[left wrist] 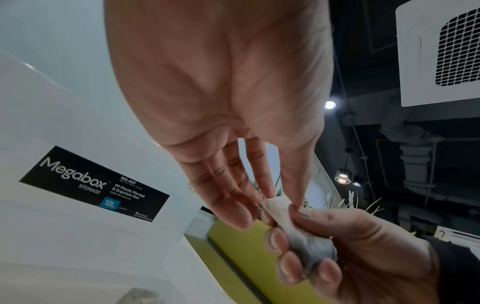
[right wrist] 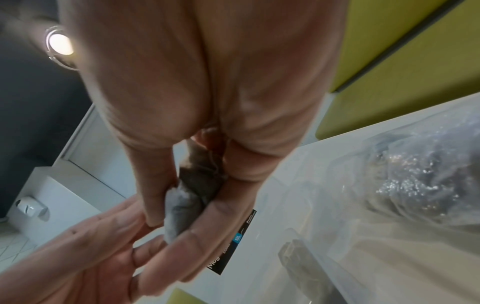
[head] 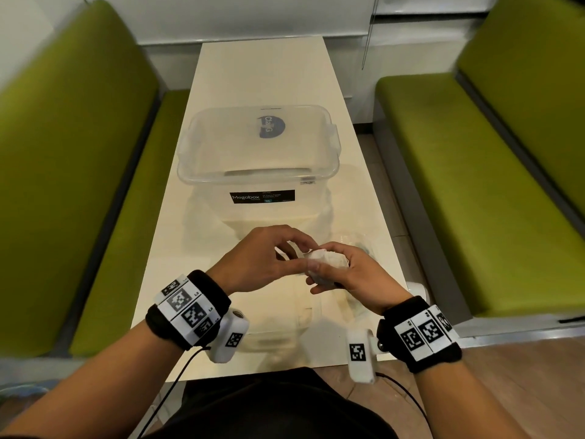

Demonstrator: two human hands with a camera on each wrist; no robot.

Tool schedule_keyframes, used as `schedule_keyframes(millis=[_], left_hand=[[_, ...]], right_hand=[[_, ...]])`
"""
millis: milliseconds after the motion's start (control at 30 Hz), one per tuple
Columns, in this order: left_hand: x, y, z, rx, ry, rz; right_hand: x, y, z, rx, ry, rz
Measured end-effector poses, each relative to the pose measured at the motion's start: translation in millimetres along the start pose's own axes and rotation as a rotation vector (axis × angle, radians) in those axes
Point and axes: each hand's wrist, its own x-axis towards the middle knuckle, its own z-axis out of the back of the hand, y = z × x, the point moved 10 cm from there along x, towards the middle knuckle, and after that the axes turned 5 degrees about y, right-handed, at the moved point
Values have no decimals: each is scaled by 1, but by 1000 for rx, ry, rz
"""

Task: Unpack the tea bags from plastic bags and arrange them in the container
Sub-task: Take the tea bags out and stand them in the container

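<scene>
Low in the centre of the head view, just in front of the clear Megabox storage box (head: 258,160), the right hand (head: 351,274) curls its fingers round a small bunch of tea bags (head: 323,264), while the left hand (head: 262,261) pinches one white corner of the bunch between thumb and forefinger, its other fingers loosely spread. The hands meet above the cream table (head: 262,74), and the box still wears its lid.

To do this well, I would judge the left hand should peel one bag free slowly, keeping the pull along the paper so no tag string snags or tears, and the right should not squeeze hard.

The left wrist view shows the pinch on the paper corner (left wrist: 276,205) plainly, which the head view blurs. Only the right wrist view shows the crinkled plastic bag (right wrist: 415,174) lying at its right edge, and string looped on the bunch.
</scene>
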Motion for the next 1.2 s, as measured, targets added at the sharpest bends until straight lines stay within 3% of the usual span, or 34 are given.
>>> schedule_keyframes(millis=[267, 500, 833, 1100, 1200], left_hand=[[-5, 0, -4, -55, 68, -2], [-6, 9, 2, -54, 19, 28], [-5, 4, -1, -92, 84, 37], [-6, 5, 16, -184, -5, 44], [-8, 6, 19, -195, -27, 46]], right_hand=[[-3, 0, -3, -7, 13, -20], [-5, -2, -7, 48, 35, -55], [-2, -3, -2, 37, -24, -24], [-2, -12, 16, 217, -125, -28], [0, -16, 19, 182, -93, -18]])
